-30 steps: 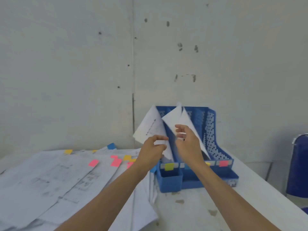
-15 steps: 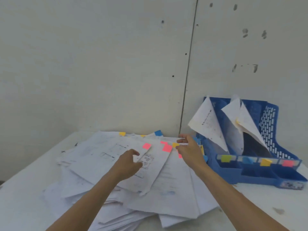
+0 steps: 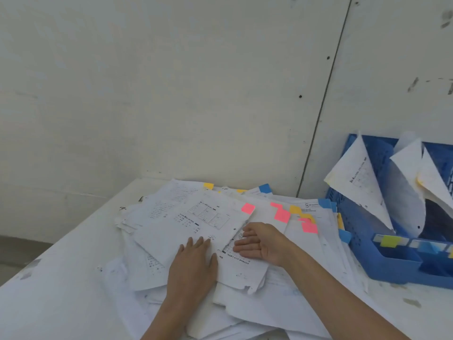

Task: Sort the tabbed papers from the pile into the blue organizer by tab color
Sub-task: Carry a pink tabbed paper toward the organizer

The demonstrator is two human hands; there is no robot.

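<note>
A loose pile of white printed papers [image 3: 282, 303] with pink, yellow and blue tabs covers the table. Uppermost lies a sheet [image 3: 186, 222] carrying a pink tab [image 3: 248, 208]. My left hand [image 3: 193, 263] presses flat on that sheet's near part, fingers straight. Just to its right, my right hand [image 3: 262, 244] rests on the pile with fingers pointing left and touching the sheet's right edge. The blue organizer [image 3: 362, 241] stands at the right with several papers [image 3: 355, 177] upright in its slots and colored labels [image 3: 389, 241] along its front.
The white table [image 3: 61, 278] shows bare surface left of the pile, with its left edge dropping to the floor. A pale wall [image 3: 196, 94] rises close behind the pile and organizer. Pink tabs [image 3: 282, 214] and blue tabs [image 3: 264, 188] stick out near the pile's far side.
Both hands left the organizer and came down on the pile. My left hand now lies flat on the pink-tabbed sheet and my right hand moved to its right edge. The view swung left.
</note>
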